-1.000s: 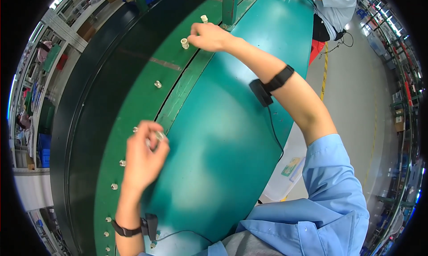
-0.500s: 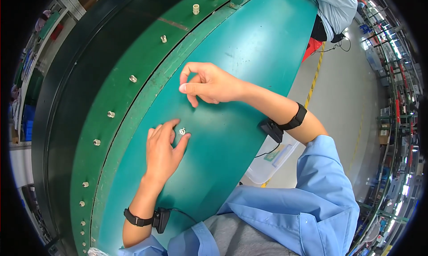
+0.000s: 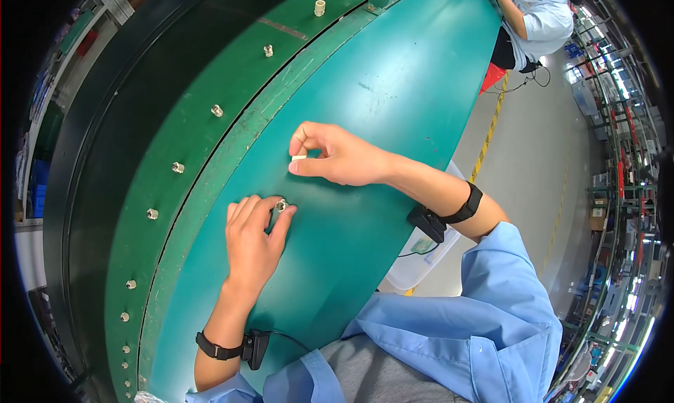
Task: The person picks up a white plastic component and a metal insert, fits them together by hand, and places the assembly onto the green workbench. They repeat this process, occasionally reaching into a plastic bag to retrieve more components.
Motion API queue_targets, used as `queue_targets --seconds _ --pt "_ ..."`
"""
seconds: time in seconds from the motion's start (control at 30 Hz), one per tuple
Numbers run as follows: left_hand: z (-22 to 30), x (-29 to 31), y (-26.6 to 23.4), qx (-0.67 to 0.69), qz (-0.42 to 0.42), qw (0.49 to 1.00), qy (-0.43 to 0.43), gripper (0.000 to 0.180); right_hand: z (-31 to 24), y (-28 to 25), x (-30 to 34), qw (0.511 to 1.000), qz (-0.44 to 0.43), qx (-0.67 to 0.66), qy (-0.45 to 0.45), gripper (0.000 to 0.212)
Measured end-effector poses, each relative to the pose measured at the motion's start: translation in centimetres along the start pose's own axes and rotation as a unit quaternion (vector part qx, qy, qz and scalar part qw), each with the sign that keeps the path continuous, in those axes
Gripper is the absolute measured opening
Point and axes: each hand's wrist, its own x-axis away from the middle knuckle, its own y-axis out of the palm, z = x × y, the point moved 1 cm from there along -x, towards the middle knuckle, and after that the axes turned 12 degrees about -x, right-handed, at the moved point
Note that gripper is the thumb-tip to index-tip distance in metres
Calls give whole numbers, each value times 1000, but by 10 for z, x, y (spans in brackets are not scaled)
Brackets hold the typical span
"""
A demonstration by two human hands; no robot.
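Pinched between the thumb and index finger of my left hand (image 3: pixel 251 234) is a small ring-shaped metal fitting (image 3: pixel 281 206), its open end facing up, just over the teal worktop (image 3: pixel 330 241). Farther off and to the right, my right hand (image 3: pixel 337 154) is closed, with a small cream-coloured block-like piece (image 3: pixel 299 158) between thumb and forefinger. Much of that piece is hidden by the fingers. The two hands are apart, and so are the parts they hold.
Left of the worktop runs a green strip carrying a row of small metal fittings (image 3: pixel 178 168) and cream-topped ones (image 3: pixel 319 8). A raised green edge (image 3: pixel 232 147) lies between. A clear plastic bin (image 3: pixel 414 268) stands beyond the right edge. Another person (image 3: pixel 537 24) works at the far end.
My left fingers have closed on the metal fitting. My right hand has lowered slightly, and a cream piece now shows in its fingertips. The fittings on the green strip have shifted slightly away.
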Motion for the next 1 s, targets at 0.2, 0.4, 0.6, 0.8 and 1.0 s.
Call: queue_targets --seconds 0.2,0.4,0.6,0.8,1.0 --pt "-1 3 -7 -19 43 998 45 22 -16 18 6 994 -25 -48 94 17" --pt "-2 3 -14 -38 40 998 42 24 -15 28 4 994 -30 -79 69 14" --pt "4 5 -20 -18 49 998 19 23 -15 60 12 984 -27 -174 18 9" --pt "1 4 -28 -37 69 997 9 25 -4 63 16 994 -24 -82 -66 6" --pt "4 10 -40 -11 80 997 -9 24 -7 57 21 983 -58 18 -176 7"
